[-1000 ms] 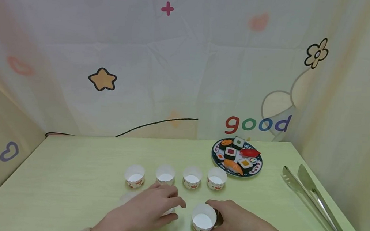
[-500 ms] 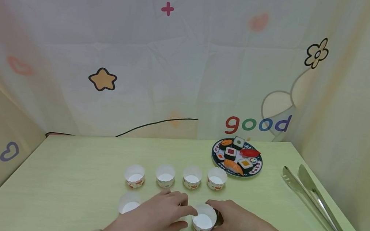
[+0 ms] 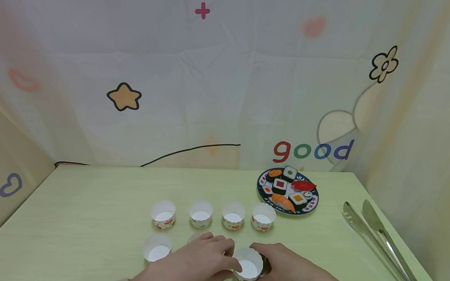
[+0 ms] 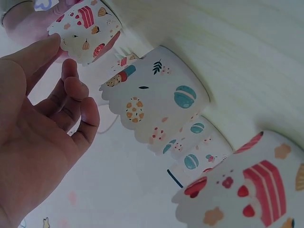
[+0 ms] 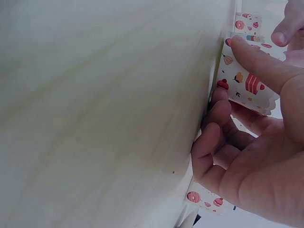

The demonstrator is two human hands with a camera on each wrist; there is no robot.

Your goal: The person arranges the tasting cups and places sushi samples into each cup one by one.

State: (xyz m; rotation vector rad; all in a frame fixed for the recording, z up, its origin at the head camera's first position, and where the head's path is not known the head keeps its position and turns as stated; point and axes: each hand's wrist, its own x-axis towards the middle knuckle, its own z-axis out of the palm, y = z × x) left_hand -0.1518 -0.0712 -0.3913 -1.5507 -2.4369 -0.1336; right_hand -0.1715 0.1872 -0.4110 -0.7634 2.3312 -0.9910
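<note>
Gripping an upright paper cup [image 3: 248, 273] near the desk [image 3: 81, 217]'s front edge, right of centre, with thumb and fingers of the right hand [image 3: 287, 268] curled round its wall. Over its rim, an index fingertip of the loosely bent left hand [image 3: 204, 262]; cannot tell whether pinching. Behind the pale green desktop, a cartoon-printed curtain [image 3: 214, 77]. By count: six other paper cups [image 3: 163, 216], one mostly hidden; toward the back right corner, one sushi-laden plate [image 3: 260, 193]; along the right edge, one pair of tongs [image 3: 393, 252].
</note>
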